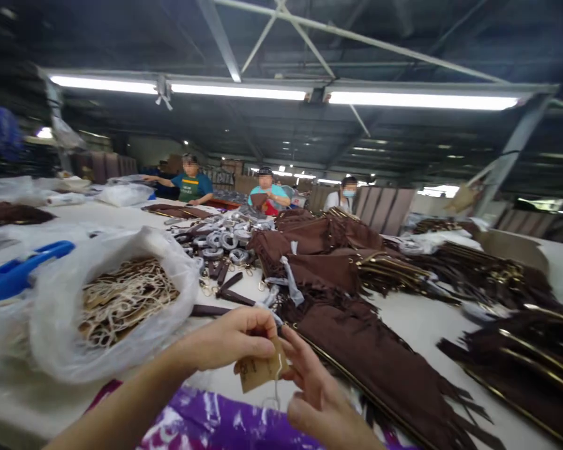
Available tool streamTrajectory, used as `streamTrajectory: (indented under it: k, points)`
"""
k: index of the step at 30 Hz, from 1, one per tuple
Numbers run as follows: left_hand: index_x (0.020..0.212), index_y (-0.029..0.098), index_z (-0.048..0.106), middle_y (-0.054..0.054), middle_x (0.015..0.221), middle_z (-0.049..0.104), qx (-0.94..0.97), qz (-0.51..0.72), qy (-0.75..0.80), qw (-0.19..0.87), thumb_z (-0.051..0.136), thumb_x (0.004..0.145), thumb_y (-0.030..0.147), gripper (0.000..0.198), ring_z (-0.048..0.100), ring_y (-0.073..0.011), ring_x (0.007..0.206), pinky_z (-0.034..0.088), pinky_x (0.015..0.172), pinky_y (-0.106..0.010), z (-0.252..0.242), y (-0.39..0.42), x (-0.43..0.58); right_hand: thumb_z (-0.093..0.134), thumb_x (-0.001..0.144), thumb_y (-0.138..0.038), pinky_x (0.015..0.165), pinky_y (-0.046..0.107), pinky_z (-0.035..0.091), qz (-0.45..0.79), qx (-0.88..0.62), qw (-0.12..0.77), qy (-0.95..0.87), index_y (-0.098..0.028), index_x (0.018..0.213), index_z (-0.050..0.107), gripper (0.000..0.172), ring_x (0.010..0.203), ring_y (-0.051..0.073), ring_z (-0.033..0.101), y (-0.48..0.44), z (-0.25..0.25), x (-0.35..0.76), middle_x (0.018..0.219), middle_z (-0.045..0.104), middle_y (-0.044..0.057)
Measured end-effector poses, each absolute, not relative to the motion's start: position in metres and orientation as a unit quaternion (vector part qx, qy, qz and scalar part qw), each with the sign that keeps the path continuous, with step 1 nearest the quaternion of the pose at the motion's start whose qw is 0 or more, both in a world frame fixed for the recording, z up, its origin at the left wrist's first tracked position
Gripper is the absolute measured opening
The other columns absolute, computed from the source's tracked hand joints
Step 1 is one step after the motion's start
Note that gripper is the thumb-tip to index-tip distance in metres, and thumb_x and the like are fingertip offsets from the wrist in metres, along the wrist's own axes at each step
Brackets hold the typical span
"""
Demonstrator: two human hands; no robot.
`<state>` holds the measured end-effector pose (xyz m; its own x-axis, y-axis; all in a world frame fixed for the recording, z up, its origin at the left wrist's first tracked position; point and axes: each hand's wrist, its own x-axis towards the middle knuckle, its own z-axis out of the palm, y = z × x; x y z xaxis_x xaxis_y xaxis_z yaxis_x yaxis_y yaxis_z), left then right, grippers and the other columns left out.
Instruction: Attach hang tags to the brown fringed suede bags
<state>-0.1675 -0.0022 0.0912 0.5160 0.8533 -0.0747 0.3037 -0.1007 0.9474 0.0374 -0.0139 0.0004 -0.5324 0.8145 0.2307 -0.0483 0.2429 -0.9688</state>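
My left hand [228,340] pinches a tan cardboard hang tag [258,375] between thumb and fingers. A white string [278,387] dangles from the tag. My right hand [326,403] is at the tag's right edge, index finger stretched toward the left fingertips and thumb held apart below. Just beyond both hands lies a brown fringed bag [370,350] with a gold-coloured zip along its edge. To the left, a clear plastic bag [51,331] stands open, full of similar strung tags [129,294]. Purple printed cloth or plastic [216,415] shows beneath my forearms.
Wrapped straps with metal clips [225,240] are heaped mid-table. More brown bags [323,231] pile behind and at right [535,356]. A blue plastic object [23,269] sits at left. Three people [194,184] are across the white table [417,319]. Lamps hang overhead.
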Motion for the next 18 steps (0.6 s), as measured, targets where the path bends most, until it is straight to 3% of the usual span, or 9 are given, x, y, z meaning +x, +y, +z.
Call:
streamTrajectory:
  k: [1, 3, 6, 8, 11, 15, 18]
  points:
    - [0.083, 0.018, 0.053, 0.005, 0.067, 0.054, 0.700, 0.242, 0.414, 0.529, 0.056, 0.071, 0.030, 0.018, 0.048, -0.0093, 0.056, 0.036, 0.050, -0.020, 0.091, 0.001, -0.159, 0.077, 0.065, -0.065, 0.057, 0.022, 0.045, 0.612, -0.258, 0.381, -0.643, -0.023, 0.142, 0.037, 0.097, 0.086, 0.019, 0.062, -0.014, 0.004, 0.035, 0.125, 0.061, 0.015]
    - [0.083, 0.018, 0.053, 0.005, 0.067, 0.053, 0.712, 0.219, 0.416, 0.522, 0.055, 0.071, 0.029, 0.016, 0.047, -0.0090, 0.056, 0.036, 0.049, -0.020, 0.089, 0.006, -0.147, 0.079, 0.062, -0.064, 0.047, 0.017, 0.036, 0.674, -0.271, 0.334, -0.601, -0.019, 0.129, 0.049, 0.086, 0.057, 0.009, 0.053, -0.017, 0.009, 0.038, 0.087, 0.070, 0.005]
    - [0.081, 0.018, 0.052, 0.006, 0.065, 0.050, 0.719, 0.222, 0.422, 0.506, 0.054, 0.071, 0.029, 0.015, 0.044, -0.0080, 0.054, 0.033, 0.046, -0.018, 0.087, 0.014, -0.145, 0.073, 0.069, -0.066, 0.039, 0.016, 0.022, 0.680, -0.345, 0.284, -0.581, -0.016, 0.095, 0.059, 0.059, 0.040, 0.004, 0.035, -0.025, 0.007, 0.062, 0.056, 0.057, -0.005]
    - [0.081, 0.018, 0.051, 0.006, 0.064, 0.050, 0.711, 0.230, 0.431, 0.505, 0.054, 0.071, 0.030, 0.016, 0.042, -0.0077, 0.052, 0.032, 0.045, -0.018, 0.084, 0.018, -0.148, 0.068, 0.072, -0.070, 0.038, 0.017, 0.019, 0.661, -0.383, 0.285, -0.579, -0.017, 0.078, 0.055, 0.055, 0.039, 0.004, 0.033, -0.029, 0.001, 0.085, 0.052, 0.052, -0.006]
    - [0.081, 0.018, 0.051, 0.006, 0.064, 0.050, 0.701, 0.216, 0.443, 0.516, 0.055, 0.069, 0.031, 0.018, 0.043, -0.0079, 0.052, 0.032, 0.044, -0.018, 0.074, 0.020, -0.147, 0.061, 0.075, -0.074, 0.039, 0.019, 0.017, 0.630, -0.420, 0.317, -0.571, -0.019, 0.072, 0.053, 0.056, 0.041, 0.005, 0.031, -0.031, -0.005, 0.115, 0.054, 0.052, -0.005]
    - [0.081, 0.019, 0.050, 0.007, 0.063, 0.049, 0.691, 0.171, 0.442, 0.545, 0.054, 0.065, 0.029, 0.019, 0.042, -0.0082, 0.051, 0.031, 0.044, -0.019, 0.051, 0.014, -0.126, 0.065, 0.077, -0.065, 0.049, 0.022, 0.032, 0.493, -0.454, 0.463, -0.580, -0.019, 0.065, 0.056, 0.049, 0.057, 0.011, 0.044, -0.036, -0.002, 0.138, 0.064, 0.055, -0.001]
    - [0.078, 0.019, 0.049, 0.007, 0.062, 0.048, 0.675, 0.164, 0.419, 0.585, 0.054, 0.064, 0.029, 0.018, 0.042, -0.0079, 0.054, 0.030, 0.048, -0.019, 0.030, 0.007, -0.099, 0.075, 0.074, -0.053, 0.053, 0.023, 0.035, 0.473, -0.444, 0.561, -0.515, -0.017, 0.055, 0.051, 0.047, 0.057, 0.009, 0.041, -0.048, 0.000, 0.149, 0.085, 0.063, 0.003]
